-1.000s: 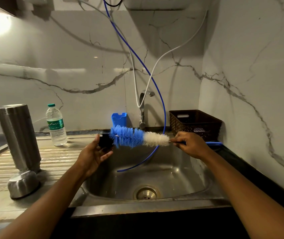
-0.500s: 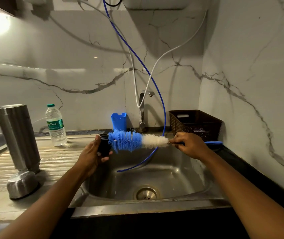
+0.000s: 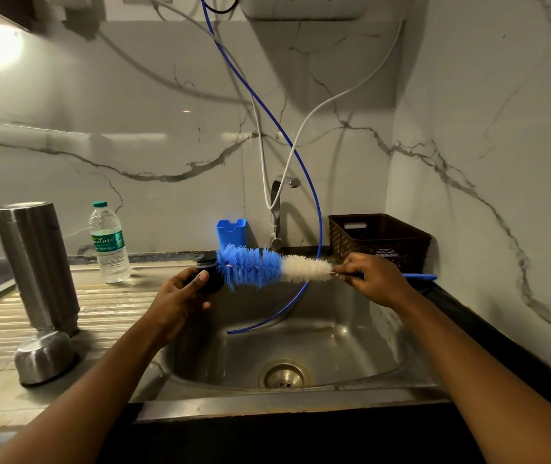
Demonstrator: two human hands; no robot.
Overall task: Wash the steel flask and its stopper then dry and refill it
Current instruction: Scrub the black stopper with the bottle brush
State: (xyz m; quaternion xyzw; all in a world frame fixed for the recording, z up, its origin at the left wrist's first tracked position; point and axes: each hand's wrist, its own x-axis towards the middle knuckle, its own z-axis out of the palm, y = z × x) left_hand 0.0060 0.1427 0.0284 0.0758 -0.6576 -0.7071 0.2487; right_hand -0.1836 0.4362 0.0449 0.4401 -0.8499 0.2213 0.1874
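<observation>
My left hand (image 3: 180, 296) grips the dark flask stopper (image 3: 209, 274) above the sink's left rim. My right hand (image 3: 373, 277) pinches the handle of a bottle brush (image 3: 267, 267) with blue and white bristles; the blue bristle tip presses against the stopper. The steel flask (image 3: 38, 266) stands upside down on the ribbed drainboard at the left, and its steel cup lid (image 3: 45, 358) lies just in front of it.
The steel sink (image 3: 334, 346) with its drain (image 3: 284, 376) lies below my hands. A blue hose (image 3: 301, 155) hangs into the basin beside the tap (image 3: 279, 209). A plastic water bottle (image 3: 108, 242), a blue holder (image 3: 231, 231) and a brown basket (image 3: 379, 239) stand behind.
The brush has slid slightly left and up against the stopper, and my left hand has turned the stopper a little. The flask has not moved.
</observation>
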